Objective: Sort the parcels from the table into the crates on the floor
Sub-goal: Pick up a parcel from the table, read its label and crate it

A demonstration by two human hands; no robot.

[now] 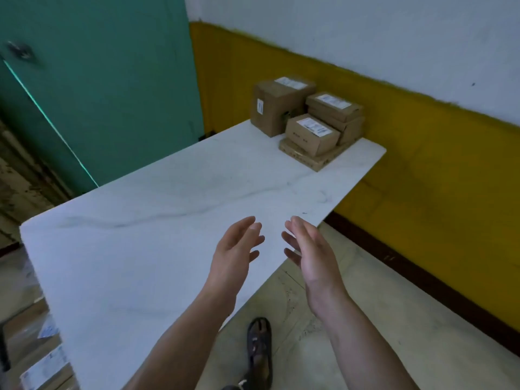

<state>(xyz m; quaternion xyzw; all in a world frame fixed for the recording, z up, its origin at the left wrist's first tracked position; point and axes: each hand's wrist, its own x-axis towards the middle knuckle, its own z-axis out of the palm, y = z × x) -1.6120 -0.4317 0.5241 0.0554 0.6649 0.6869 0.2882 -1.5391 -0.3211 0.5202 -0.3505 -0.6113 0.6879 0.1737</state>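
I hold left grip (236, 246) and right grip (306, 249) empty, fingers relaxed, palms facing, over an edge of the worktop (168, 220). The parcels (309, 119) sit stacked at its far corner, well apart. Judgement: palms preset to clasp a box's sides.

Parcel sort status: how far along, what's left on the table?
Done: some labelled parcels lie low at left, beside the white marbled table. In hand: nothing; left hand and right hand open, empty. Left: stacked brown cardboard boxes at the table's far corner.
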